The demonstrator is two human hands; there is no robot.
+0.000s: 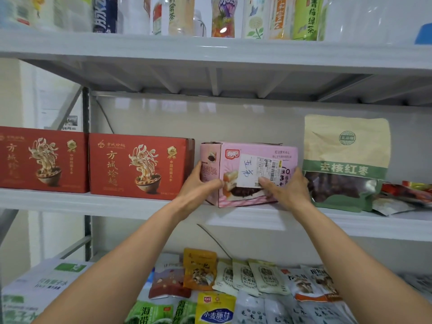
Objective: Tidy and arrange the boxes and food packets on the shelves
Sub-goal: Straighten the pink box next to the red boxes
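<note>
We find the task part done. On the middle shelf two red boxes stand side by side, fronts out and close to the lip; we judge that stretch tidy. The pink box is between them and the date pouch, near the shelf's front edge and turned slightly askew. The left hand grips its left front corner, thumb on the side face and fingers on the front. The right hand holds its right end, fingers laid across the label. We judge that squaring this box to the row is the step in hand. Left to do: the loose packets lying flat right of the pouch, and the packets overlapping in a jumble on the shelf below. Bottles line the top shelf. We cannot tell whether the pink box rests on the shelf or is lifted, since the hands cover its lower corners. The shelf's right end and the leftmost red box are cut off by the frame.
</note>
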